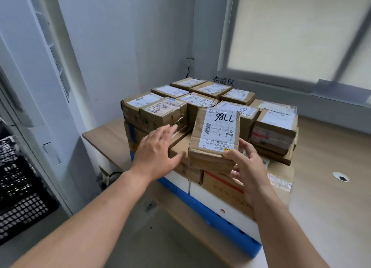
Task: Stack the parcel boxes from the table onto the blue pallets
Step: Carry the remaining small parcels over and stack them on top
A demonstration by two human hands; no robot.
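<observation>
A small brown parcel box (215,139) with a white label and a black handwritten number is held tilted above the front of the stack. My right hand (246,163) grips its near right corner, thumb on top and fingers underneath. My left hand (158,149) is spread with straight fingers just left of that box, over the stack's front left parcels; contact is unclear. Several taped parcel boxes (192,101) are piled in layers on a blue pallet (224,219), which lies on a wooden table (104,135).
White cartons (232,209) form the bottom layer at the pallet's front edge. A black mesh crate (22,197) stands at the left. Walls and a blinded window (291,33) close in behind the stack. A cable hole (340,177) is in the tabletop at the right.
</observation>
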